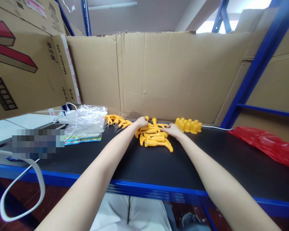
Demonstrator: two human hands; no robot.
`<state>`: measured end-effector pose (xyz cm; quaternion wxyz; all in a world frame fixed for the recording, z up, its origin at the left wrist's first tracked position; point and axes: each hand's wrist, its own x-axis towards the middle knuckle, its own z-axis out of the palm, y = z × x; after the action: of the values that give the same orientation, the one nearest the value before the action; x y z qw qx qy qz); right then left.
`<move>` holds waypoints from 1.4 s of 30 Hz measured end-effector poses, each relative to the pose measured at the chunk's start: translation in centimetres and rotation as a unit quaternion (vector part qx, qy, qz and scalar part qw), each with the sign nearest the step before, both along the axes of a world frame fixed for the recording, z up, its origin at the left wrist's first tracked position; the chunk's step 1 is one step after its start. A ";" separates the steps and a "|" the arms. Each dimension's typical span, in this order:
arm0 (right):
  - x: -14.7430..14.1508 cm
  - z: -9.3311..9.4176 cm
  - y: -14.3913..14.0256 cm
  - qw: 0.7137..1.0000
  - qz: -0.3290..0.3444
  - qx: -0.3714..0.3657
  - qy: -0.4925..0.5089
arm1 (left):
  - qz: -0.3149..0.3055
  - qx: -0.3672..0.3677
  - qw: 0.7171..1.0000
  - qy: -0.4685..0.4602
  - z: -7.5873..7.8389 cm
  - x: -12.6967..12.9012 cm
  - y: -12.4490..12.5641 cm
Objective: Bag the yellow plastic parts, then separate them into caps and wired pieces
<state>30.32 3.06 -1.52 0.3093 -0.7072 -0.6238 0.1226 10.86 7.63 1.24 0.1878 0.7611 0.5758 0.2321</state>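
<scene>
A pile of yellow plastic hammer-shaped pieces with ribbed handles and curved ends lies on the black tabletop. My left hand is at the pile's back left, its fingers closed on a yellow plastic piece. At the back right, my right hand has its fingertips closed at the end of another yellow piece, partly hidden by the fingers. Just right of that hand stands a cluster of yellow cup-like caps. Left of my left hand lie several yellow pieces with small metal chains.
Clear plastic bags lie left, over colourful sheets. Further left are a white box-like surface and white cables. A red plastic bag lies right. Cardboard walls the back; a blue post slants up at right.
</scene>
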 end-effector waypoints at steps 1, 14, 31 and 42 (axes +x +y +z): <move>0.0 0.1 -0.1 1.000 0.002 -0.019 -0.007 | 0.001 0.002 1.000 0.003 0.1 -0.1 -0.1; 0.1 1.4 -0.5 0.974 -0.075 0.100 0.187 | -0.013 0.152 0.963 -0.221 4.2 -4.0 -3.6; -5.7 3.0 -4.6 0.834 0.305 0.407 -0.212 | 0.008 0.375 0.924 0.073 1.6 -6.1 -9.4; -5.4 3.0 -4.1 0.841 0.295 0.400 -0.214 | -0.013 0.351 0.936 -0.003 -0.1 -7.3 -7.3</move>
<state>24.91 -1.06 1.48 0.3736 -0.3139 -0.8482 -0.2060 3.53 0.38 1.17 -0.0864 0.7852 0.4471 0.4197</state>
